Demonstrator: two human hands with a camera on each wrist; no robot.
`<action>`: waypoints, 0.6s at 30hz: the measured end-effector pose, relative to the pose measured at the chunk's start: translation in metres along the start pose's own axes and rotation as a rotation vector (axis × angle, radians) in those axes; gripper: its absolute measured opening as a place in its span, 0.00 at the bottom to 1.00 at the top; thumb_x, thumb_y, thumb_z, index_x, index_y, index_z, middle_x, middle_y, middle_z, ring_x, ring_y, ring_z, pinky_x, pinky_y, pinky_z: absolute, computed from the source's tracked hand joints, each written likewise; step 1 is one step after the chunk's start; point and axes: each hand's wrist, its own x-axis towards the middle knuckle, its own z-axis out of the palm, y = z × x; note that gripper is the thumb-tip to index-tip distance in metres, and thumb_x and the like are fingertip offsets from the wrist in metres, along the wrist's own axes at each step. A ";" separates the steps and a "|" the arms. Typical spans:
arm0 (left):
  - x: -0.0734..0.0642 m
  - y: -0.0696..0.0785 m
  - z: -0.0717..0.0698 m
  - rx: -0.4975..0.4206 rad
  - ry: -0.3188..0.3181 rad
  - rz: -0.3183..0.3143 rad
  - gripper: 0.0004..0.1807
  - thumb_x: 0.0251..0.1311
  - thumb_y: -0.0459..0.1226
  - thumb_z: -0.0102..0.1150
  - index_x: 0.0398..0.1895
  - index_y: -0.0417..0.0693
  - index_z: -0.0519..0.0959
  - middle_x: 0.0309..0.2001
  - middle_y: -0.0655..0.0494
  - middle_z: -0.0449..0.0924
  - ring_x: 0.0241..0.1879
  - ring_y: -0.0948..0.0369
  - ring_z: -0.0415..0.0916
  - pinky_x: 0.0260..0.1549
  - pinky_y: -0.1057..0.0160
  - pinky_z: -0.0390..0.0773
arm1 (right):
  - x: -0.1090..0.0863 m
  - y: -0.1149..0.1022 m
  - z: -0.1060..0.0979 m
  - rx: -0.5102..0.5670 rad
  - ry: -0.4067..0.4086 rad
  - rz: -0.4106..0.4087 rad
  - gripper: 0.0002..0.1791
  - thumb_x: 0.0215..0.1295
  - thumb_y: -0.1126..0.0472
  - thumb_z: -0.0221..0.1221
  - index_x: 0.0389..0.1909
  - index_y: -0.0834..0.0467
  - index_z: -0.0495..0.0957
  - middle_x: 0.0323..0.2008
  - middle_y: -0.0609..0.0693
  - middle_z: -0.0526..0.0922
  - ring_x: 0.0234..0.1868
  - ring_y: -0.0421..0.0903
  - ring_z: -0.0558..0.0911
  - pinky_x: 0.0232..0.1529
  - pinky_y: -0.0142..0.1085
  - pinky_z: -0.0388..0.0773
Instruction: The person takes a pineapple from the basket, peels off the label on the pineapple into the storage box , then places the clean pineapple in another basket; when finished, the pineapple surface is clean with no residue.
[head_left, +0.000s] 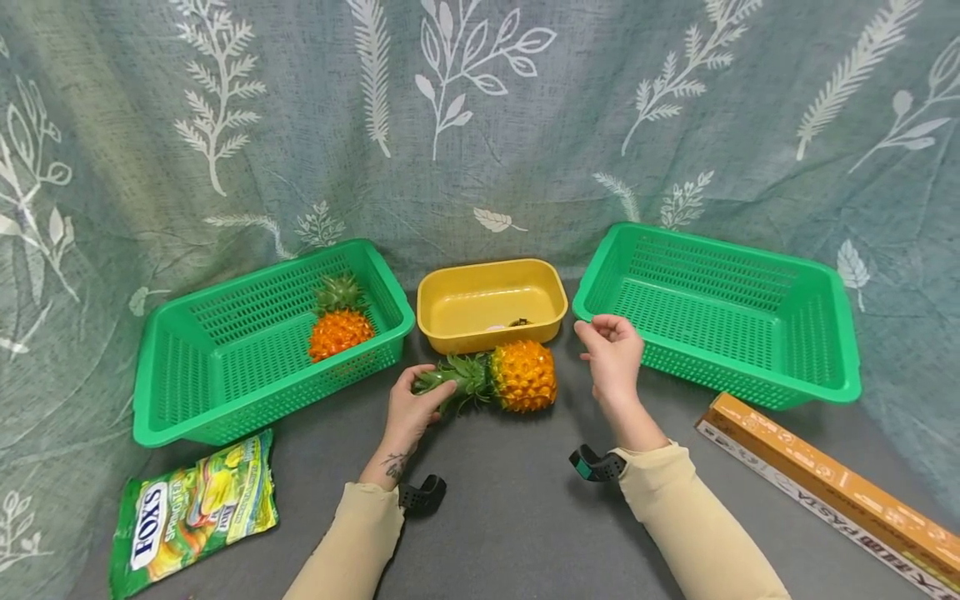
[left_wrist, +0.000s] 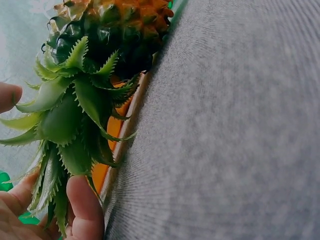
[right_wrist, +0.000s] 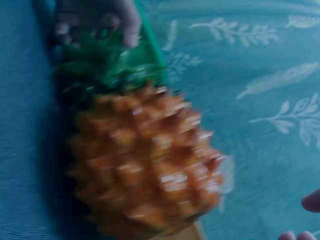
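Note:
In front of the yellow basin, an orange pineapple (head_left: 525, 377) lies on its side, its leafy crown (head_left: 468, 375) to the left. My left hand (head_left: 414, 407) holds that crown near its tip, thumb on the near side. Close up, the left wrist view shows spiny-edged leaves (left_wrist: 65, 120) between the thumb and fingers. To the right of the fruit, my right hand (head_left: 615, 354) is raised with loosely bent fingers and nothing in them, apart from the pineapple. Its fingertips (right_wrist: 312, 201) show at the lower right edge of the blurred right wrist view.
A second pineapple (head_left: 341, 333) sits in the left green basket (head_left: 172, 383). Small items lie in the yellow basin (head_left: 450, 292). Another green basket (head_left: 750, 333) stands at the right. A candy bag (head_left: 198, 512) is at the left front, a long pasta box (head_left: 825, 492) at the right front.

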 end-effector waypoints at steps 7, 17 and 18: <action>0.000 -0.001 0.000 -0.004 0.001 -0.003 0.26 0.53 0.39 0.64 0.55 0.43 0.69 0.60 0.42 0.61 0.21 0.65 0.72 0.22 0.66 0.76 | -0.002 0.027 0.004 -0.004 0.136 -0.047 0.08 0.50 0.71 0.63 0.27 0.61 0.73 0.24 0.42 0.72 0.26 0.37 0.73 0.26 0.24 0.71; 0.001 0.001 0.000 0.022 -0.008 -0.004 0.27 0.53 0.40 0.64 0.56 0.44 0.69 0.65 0.43 0.58 0.26 0.63 0.73 0.24 0.64 0.77 | 0.005 0.044 -0.002 0.151 0.264 0.052 0.20 0.54 0.65 0.64 0.45 0.66 0.68 0.27 0.44 0.73 0.24 0.38 0.73 0.21 0.30 0.72; 0.001 0.001 0.000 0.023 -0.011 -0.004 0.27 0.53 0.40 0.64 0.56 0.44 0.69 0.65 0.43 0.58 0.27 0.63 0.73 0.24 0.64 0.77 | 0.006 0.044 -0.003 0.168 0.268 0.054 0.20 0.55 0.65 0.64 0.45 0.66 0.68 0.27 0.44 0.74 0.24 0.38 0.73 0.21 0.29 0.72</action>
